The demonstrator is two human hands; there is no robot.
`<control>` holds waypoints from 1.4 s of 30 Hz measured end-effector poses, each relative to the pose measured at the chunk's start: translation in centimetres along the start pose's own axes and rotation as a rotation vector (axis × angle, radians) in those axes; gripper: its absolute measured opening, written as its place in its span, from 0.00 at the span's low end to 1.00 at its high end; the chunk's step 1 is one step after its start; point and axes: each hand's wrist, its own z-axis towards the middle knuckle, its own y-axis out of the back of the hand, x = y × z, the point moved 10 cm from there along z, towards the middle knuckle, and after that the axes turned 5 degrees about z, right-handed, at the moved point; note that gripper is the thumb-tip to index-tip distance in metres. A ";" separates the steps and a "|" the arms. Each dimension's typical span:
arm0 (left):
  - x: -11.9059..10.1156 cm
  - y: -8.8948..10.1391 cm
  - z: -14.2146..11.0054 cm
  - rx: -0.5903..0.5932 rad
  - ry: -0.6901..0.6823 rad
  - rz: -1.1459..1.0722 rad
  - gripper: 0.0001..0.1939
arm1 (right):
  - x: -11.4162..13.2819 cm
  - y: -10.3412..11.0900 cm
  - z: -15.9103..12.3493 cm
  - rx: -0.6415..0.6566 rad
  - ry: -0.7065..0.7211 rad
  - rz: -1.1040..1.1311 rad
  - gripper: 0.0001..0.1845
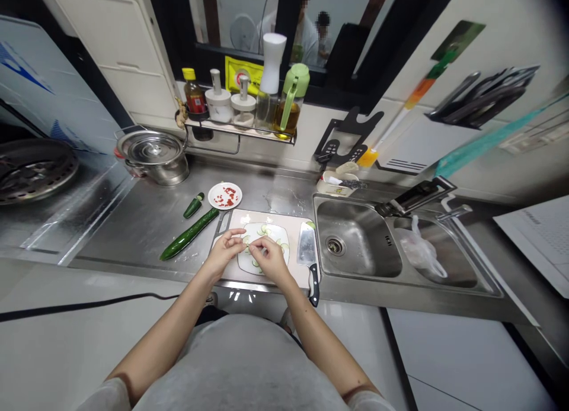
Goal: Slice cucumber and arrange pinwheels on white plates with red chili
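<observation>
A square white plate (243, 263) with thin cucumber slices (265, 229) arranged around it rests on a pale cutting board (235, 217). Over the plate's left half, my left hand (224, 254) and my right hand (269, 260) meet at the fingertips. Both pinch what looks like a small cucumber slice (247, 241), mostly covered by the fingers. On the board's right side lies a cleaver (306, 245), its black handle over the front edge, with a cucumber end (310, 225) by its tip. Left of the board are a long cucumber (189, 234) and a short cut piece (194, 206).
Behind the board sits a small white plate (213, 190) with red bits. A lidded steel pot (162, 165) stands back left, below a condiment rack (240, 128) with bottles and jars. To the right is a double sink (360, 251) with a plastic bag (420, 251). Two people show through the window.
</observation>
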 end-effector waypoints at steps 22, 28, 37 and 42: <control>-1.0 -0.3 0.0 0.003 -0.317 0.296 0.19 | -5.9 -2.0 -0.9 0.050 -0.601 0.372 0.07; 0.7 0.2 -0.1 -0.055 -0.303 0.415 0.18 | -8.0 -3.1 -2.3 0.136 -0.763 0.411 0.06; 4.0 2.1 1.8 -0.171 -0.223 0.453 0.11 | -10.5 -2.5 0.0 0.147 -0.655 0.151 0.04; 5.0 3.0 3.2 -0.207 -0.171 0.635 0.09 | -9.3 -1.9 3.1 0.173 -0.369 -0.231 0.03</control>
